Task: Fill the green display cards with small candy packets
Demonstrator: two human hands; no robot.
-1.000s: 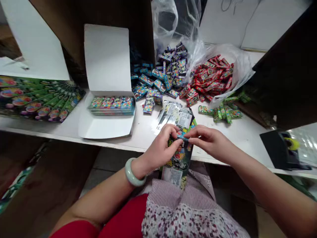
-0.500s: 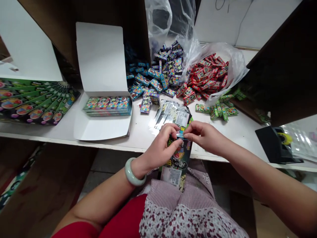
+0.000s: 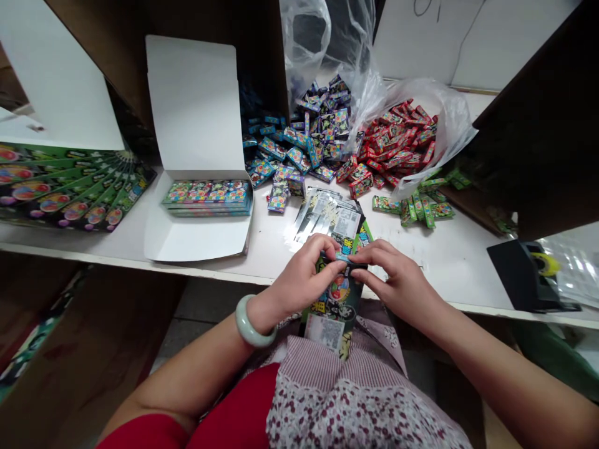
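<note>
Bright even light, soft shadows, warped edges.

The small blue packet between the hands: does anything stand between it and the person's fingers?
Nothing visible stands in the way: the left hand and the right hand both reach the small blue packet directly, though they partly hide it. The printed card lies behind it, not between.

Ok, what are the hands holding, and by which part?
The left hand and right hand pinch a small blue packet by its opposite ends, between the fingertips; most of it is hidden.
</note>
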